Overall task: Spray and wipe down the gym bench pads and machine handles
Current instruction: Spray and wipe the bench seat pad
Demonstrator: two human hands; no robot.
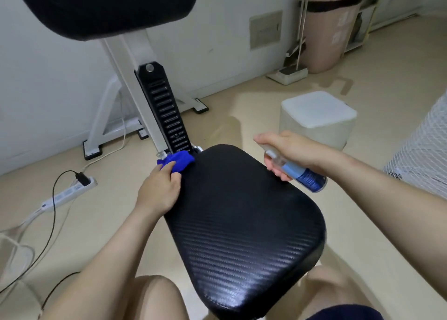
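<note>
Seat pad (242,213) lies between cloth-gripping left hand (158,191) and, seemingly above it, bottle-holding right hand (287,150).

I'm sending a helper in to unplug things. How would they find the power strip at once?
Start at the black seat pad in the middle and look to its left, on the beige floor. The power strip is the long white bar lying there, with a black plug and black cable at its far end.

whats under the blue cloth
The blue cloth sits at the far corner of the black seat pad, by the base of the white post. The left hand holds it. The surface underneath is covered.
</note>
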